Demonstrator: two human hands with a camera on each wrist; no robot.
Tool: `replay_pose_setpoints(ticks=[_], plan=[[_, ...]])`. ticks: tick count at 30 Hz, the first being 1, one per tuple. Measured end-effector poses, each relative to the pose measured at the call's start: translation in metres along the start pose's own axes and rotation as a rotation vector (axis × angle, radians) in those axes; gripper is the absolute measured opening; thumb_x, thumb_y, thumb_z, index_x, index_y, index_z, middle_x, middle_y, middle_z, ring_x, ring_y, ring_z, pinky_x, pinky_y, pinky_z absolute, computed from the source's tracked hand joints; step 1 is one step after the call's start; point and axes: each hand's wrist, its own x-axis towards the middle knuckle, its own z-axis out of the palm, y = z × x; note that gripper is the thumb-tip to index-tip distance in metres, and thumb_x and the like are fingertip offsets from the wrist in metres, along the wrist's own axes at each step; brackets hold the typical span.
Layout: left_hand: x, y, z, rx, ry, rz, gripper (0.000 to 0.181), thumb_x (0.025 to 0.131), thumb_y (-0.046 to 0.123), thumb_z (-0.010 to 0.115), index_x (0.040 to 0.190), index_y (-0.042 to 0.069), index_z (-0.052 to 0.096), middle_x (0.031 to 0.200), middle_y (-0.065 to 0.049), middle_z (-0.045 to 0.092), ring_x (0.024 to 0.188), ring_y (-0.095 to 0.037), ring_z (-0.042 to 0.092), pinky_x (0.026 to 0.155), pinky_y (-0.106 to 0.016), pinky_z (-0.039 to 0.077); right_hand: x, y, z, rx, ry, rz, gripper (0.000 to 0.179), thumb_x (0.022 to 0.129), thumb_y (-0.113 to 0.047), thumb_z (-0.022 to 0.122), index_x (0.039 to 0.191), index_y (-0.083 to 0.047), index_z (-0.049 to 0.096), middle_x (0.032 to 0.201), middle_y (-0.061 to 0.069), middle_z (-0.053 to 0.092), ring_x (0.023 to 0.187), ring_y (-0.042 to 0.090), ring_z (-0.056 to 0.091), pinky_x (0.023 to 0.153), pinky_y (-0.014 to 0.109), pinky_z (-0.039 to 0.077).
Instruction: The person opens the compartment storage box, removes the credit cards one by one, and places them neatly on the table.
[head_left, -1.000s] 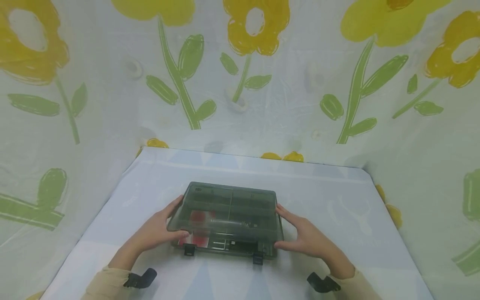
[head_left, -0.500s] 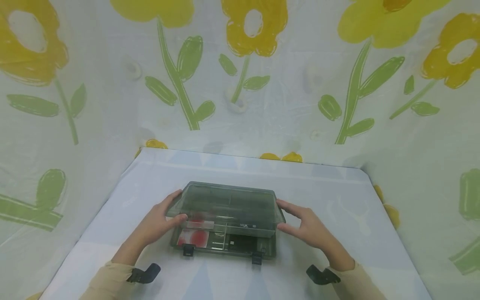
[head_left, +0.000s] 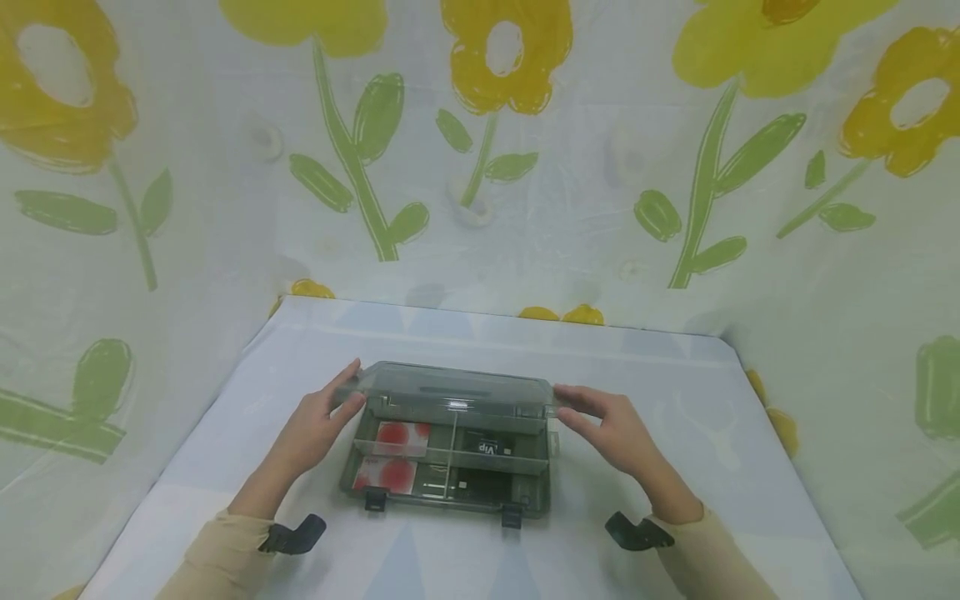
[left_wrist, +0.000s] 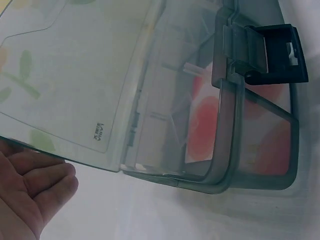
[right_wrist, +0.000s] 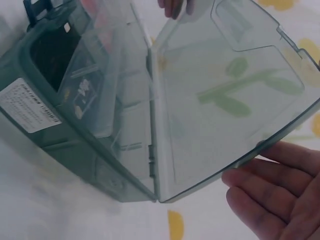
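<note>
A translucent grey-green compartment box (head_left: 442,507) sits on the table with its clear lid (head_left: 457,382) raised toward the back. At the lid's left end is my left hand (head_left: 315,429), its thumb and fingers extended at the edge. My right hand (head_left: 611,429) touches the opposite end the same way. In the left wrist view loosely straight fingers (left_wrist: 45,177) lie along the lid's edge, and the thumb is hidden. In the right wrist view relaxed fingers (right_wrist: 272,185) meet the edge. Red-and-white cards (head_left: 386,475) and a dark card (head_left: 483,486) lie in the compartments.
Two black latches hang at the box's front edge, the left latch (head_left: 375,500) and the right latch (head_left: 512,517). The pale patterned tabletop (head_left: 660,417) surrounds the box. A flower-printed curtain (head_left: 570,208) rises behind the table and at both sides.
The lid has swung up and back from nearly closed, showing the compartments and cards. Both hands have travelled upward and toward the back with it. The box base stays in place.
</note>
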Motion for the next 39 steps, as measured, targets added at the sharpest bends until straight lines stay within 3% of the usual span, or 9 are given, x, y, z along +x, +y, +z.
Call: replay_pose_setpoints(ticks=[3,6,8,13,18,24,29,36,39], plan=[[0.002,0.001,0.0,0.004,0.024,0.029,0.06,0.11,0.036,0.04,0.156,-0.002,0.034,0.142,-0.029,0.054,0.13,-0.048,0.053,0.11,-0.066,0.037,0.004,-0.001,-0.002,0.008,0.011,0.016,0.041,0.101,-0.03,0.064,0.134,-0.005,0.066,0.131,0.01,0.068,0.12,0.032,0.066,0.098,0.055,0.053],[0.004,0.002,0.001,0.014,0.055,0.045,0.057,0.111,0.033,0.037,0.155,-0.003,0.037,0.097,-0.026,0.067,0.114,-0.042,0.062,0.108,-0.064,0.04,0.008,-0.002,-0.003,0.02,0.023,0.034,0.041,0.102,-0.032,0.063,0.133,-0.005,0.067,0.131,0.01,0.069,0.121,0.032,0.065,0.099,0.055,0.054],[0.005,0.002,0.001,0.024,0.091,0.058,0.055,0.111,0.032,0.038,0.154,-0.002,0.04,0.094,-0.024,0.068,0.111,-0.04,0.064,0.106,-0.063,0.042,0.01,-0.003,-0.003,0.022,0.034,0.036,0.04,0.103,-0.032,0.062,0.132,-0.005,0.067,0.13,0.011,0.069,0.121,0.032,0.065,0.099,0.054,0.053],[0.012,0.004,0.0,0.0,0.207,0.113,0.046,0.11,0.026,0.046,0.15,0.002,0.049,0.14,-0.017,0.061,0.128,-0.039,0.058,0.108,-0.039,0.047,0.017,-0.006,-0.006,0.043,0.064,0.053,0.039,0.104,-0.032,0.06,0.13,-0.003,0.069,0.128,0.012,0.07,0.121,0.033,0.065,0.1,0.054,0.053],[0.019,0.007,-0.001,-0.082,0.315,0.185,0.039,0.106,0.017,0.055,0.144,0.01,0.059,0.133,-0.012,0.067,0.125,-0.015,0.062,0.096,-0.005,0.041,0.024,-0.008,-0.007,0.075,0.098,0.103,0.042,0.104,-0.037,0.059,0.128,-0.004,0.07,0.124,0.012,0.072,0.118,0.032,0.067,0.1,0.055,0.053],[0.024,0.006,-0.001,-0.126,0.377,0.241,0.036,0.104,0.009,0.058,0.14,0.011,0.064,0.128,-0.009,0.07,0.119,0.013,0.055,0.094,-0.006,0.045,0.03,-0.012,-0.008,0.12,0.14,0.148,0.044,0.105,-0.038,0.057,0.128,-0.003,0.07,0.118,0.014,0.074,0.108,0.032,0.071,0.097,0.054,0.054],[0.03,0.005,-0.003,-0.203,0.399,0.26,0.036,0.103,0.0,0.056,0.137,0.007,0.065,0.125,-0.014,0.071,0.114,0.012,0.059,0.093,-0.01,0.049,0.034,-0.019,-0.007,0.104,0.202,0.12,0.042,0.106,-0.038,0.056,0.128,-0.006,0.07,0.118,0.011,0.074,0.105,0.029,0.072,0.093,0.05,0.058],[0.027,0.037,-0.015,-0.351,0.412,0.182,0.031,0.103,-0.005,0.053,0.132,-0.007,0.063,0.125,-0.026,0.067,0.11,0.009,0.063,0.093,-0.021,0.053,0.042,-0.027,-0.003,-0.064,0.305,-0.018,0.033,0.107,-0.031,0.055,0.129,-0.012,0.07,0.113,0.013,0.075,0.09,0.03,0.076,0.08,0.049,0.062],[0.03,0.035,-0.014,-0.357,0.417,0.164,0.031,0.103,-0.004,0.054,0.133,-0.006,0.063,0.126,-0.025,0.067,0.109,0.009,0.063,0.093,-0.021,0.053,0.043,-0.026,-0.004,-0.088,0.316,-0.047,0.032,0.107,-0.027,0.053,0.132,-0.013,0.068,0.114,0.014,0.075,0.087,0.03,0.076,0.079,0.05,0.062]])
